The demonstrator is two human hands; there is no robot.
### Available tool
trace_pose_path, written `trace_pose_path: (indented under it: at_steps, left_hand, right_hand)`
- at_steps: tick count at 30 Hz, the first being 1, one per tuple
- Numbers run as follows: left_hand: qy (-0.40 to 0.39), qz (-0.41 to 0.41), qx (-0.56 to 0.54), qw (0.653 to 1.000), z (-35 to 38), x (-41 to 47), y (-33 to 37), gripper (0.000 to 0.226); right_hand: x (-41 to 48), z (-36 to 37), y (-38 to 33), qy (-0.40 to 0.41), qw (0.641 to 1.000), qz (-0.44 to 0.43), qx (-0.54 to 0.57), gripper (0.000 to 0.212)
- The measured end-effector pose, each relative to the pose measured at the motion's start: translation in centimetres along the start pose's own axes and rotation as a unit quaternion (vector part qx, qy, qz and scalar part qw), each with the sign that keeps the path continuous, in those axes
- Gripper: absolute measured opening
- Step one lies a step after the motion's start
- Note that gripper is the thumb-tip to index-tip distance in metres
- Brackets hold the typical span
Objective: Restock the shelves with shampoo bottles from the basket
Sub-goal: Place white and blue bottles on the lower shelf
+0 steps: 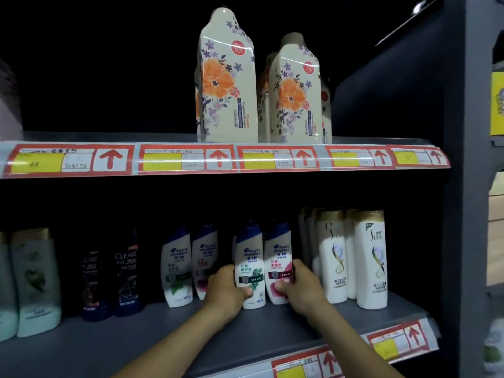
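On the lower grey shelf (114, 339) my left hand (222, 289) grips a white shampoo bottle with a green label (250, 264). My right hand (301, 286) grips the white bottle with a pink label (278, 264) right beside it. Both bottles stand upright on the shelf, side by side and touching. Two more white bottles of the same brand (177, 266) stand to their left. The basket is out of view.
Dark bottles (126, 271) and pale green ones (35, 279) stand further left, tall white gold-capped bottles (371, 257) to the right. Large floral bottles (227, 83) sit on the upper shelf (81, 137). A grey upright post (469, 186) bounds the shelves on the right.
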State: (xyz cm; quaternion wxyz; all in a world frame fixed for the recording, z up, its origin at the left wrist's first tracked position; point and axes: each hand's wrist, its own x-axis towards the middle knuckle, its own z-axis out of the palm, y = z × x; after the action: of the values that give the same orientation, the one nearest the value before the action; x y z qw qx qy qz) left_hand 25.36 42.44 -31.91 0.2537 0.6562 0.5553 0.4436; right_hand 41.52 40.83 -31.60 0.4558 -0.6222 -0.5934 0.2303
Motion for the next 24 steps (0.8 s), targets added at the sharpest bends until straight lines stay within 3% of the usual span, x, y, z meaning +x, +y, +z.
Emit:
trace_pose_path:
  at_steps: [4, 8, 11, 13, 18, 24]
  left_hand:
    - [-0.01, -0.02, -0.004, 1.0, 0.0, 0.4, 0.1, 0.027]
    - [-0.062, -0.041, 0.01, 0.997, -1.3, 0.1, 0.2, 0.025]
    - [-0.072, -0.023, 0.109, 0.991, -3.3, -1.8, 1.1, 0.04]
    - [-0.053, 0.042, 0.237, 0.969, -4.8, -4.3, 1.5, 0.047]
    - [-0.042, 0.188, 0.451, 0.872, -7.5, -14.0, -0.1, 0.062]
    - [-0.018, 0.211, 0.51, 0.834, -11.4, -24.2, -5.5, 0.064]
  right_hand:
    - [0.2, 0.2, 0.2, -0.007, 1.0, 0.021, 0.023, 0.035]
    - [-0.6, -0.8, 0.1, -0.036, 0.995, 0.064, 0.069, 0.056]
    - [-2.6, -1.9, -0.9, -0.026, 0.998, 0.048, -0.033, 0.042]
    - [-5.3, -2.0, -2.1, -0.015, 0.992, -0.008, -0.126, 0.036]
    - [-14.4, 1.4, -3.7, -0.004, 0.942, -0.158, -0.296, 0.053]
    - [-25.2, 7.0, -2.1, -0.057, 0.907, -0.165, -0.383, 0.06]
